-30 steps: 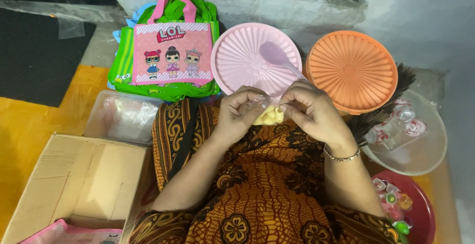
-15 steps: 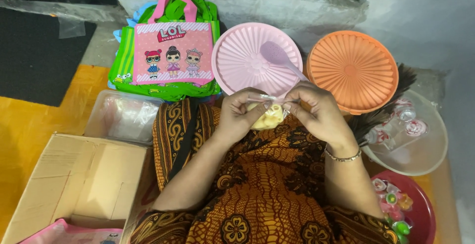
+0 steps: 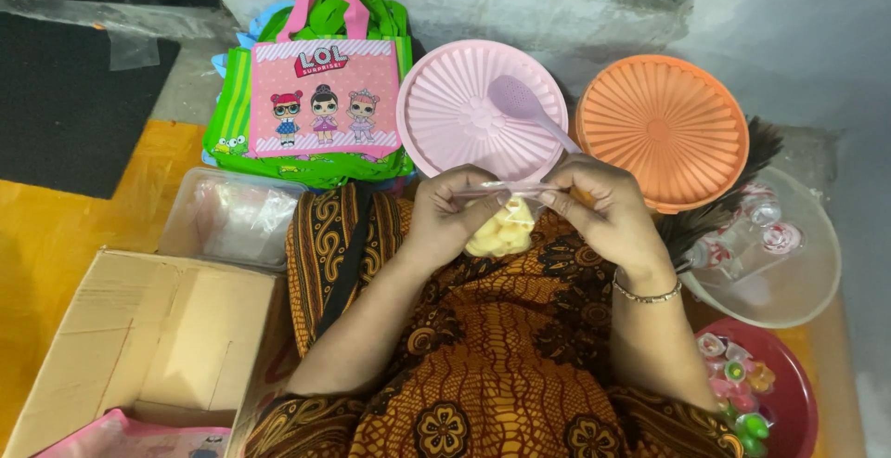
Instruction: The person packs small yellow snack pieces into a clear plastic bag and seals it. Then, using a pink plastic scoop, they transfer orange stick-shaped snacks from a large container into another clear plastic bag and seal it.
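Note:
A small clear plastic bag [image 3: 502, 228] filled with pale yellow snacks hangs over my lap. My left hand [image 3: 451, 215] pinches the left end of the bag's top edge. My right hand [image 3: 603, 212], with a bracelet at the wrist, pinches the right end, and the top edge is stretched flat between the two. Just beyond my hands lies a round pink ribbed lid [image 3: 469, 110] with a pink spoon [image 3: 529, 110] resting on it.
An orange ribbed lid [image 3: 664, 129] lies right of the pink one. Pink and green tote bags [image 3: 316, 105] sit far left. A clear tub of plastic bags [image 3: 232, 217] and a cardboard box [image 3: 139, 337] are at my left. A clear bowl [image 3: 780, 254] and a red bowl [image 3: 770, 402] of small cups stand at my right.
My hands have drawn apart, pulling the bag's top edge out straight, and the bag now hangs lower with the yellow snacks more exposed.

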